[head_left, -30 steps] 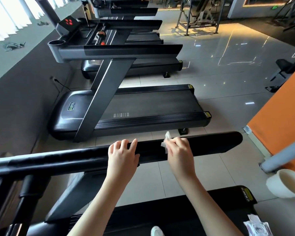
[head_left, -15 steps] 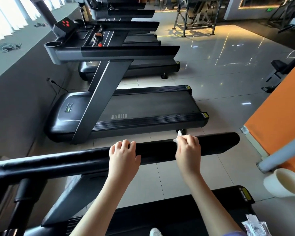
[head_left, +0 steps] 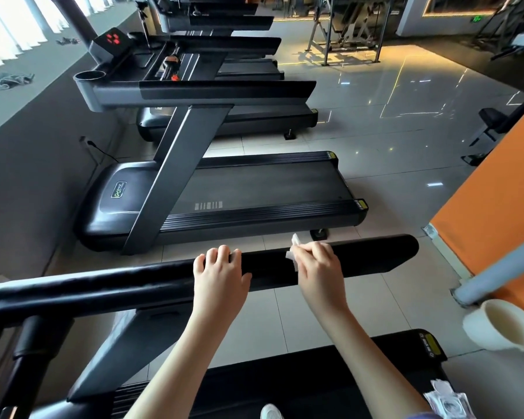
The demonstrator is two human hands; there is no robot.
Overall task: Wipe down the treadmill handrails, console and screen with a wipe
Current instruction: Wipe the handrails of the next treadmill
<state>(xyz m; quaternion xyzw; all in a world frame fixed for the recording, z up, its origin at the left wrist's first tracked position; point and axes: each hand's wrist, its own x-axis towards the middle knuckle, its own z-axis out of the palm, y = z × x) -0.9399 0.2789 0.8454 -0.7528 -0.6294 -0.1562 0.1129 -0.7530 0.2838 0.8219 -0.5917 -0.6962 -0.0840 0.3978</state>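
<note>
A long black padded handrail (head_left: 375, 258) of the treadmill I stand on runs across the lower middle of the view. My left hand (head_left: 220, 275) grips the rail near its middle, fingers curled over the top. My right hand (head_left: 318, 267) holds a white wipe (head_left: 294, 252) pressed on the rail, a little right of the left hand. Only the wipe's edges show past my fingers. The console and screen of this treadmill are out of view.
A row of other treadmills (head_left: 224, 192) stands beyond the rail, the nearest with a grey upright. A pack of wipes (head_left: 445, 402) lies at the bottom right on the belt's edge. A white cup-shaped thing (head_left: 502, 328) and an orange panel (head_left: 496, 207) are on the right.
My right hand slid the wipe right along the rail, then came back left. The left hand has kept its grip in the same place.
</note>
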